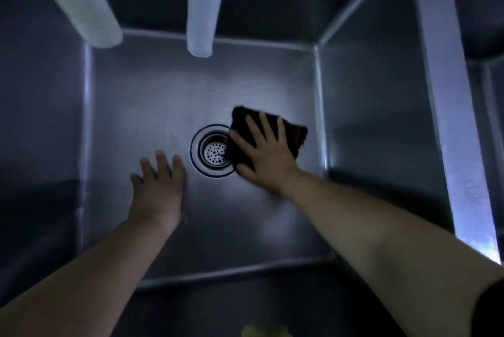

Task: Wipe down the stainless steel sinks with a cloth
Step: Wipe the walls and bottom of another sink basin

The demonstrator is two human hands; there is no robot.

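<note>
Your right hand [263,155] is flat, fingers spread, pressing the dark cloth [268,136] onto the sink [152,96] floor beside the drain [214,150] — more contact. Left hand [158,186] open, empty, prob. bracing.

Dark cloth [268,138] on sink [152,107] floor
</note>
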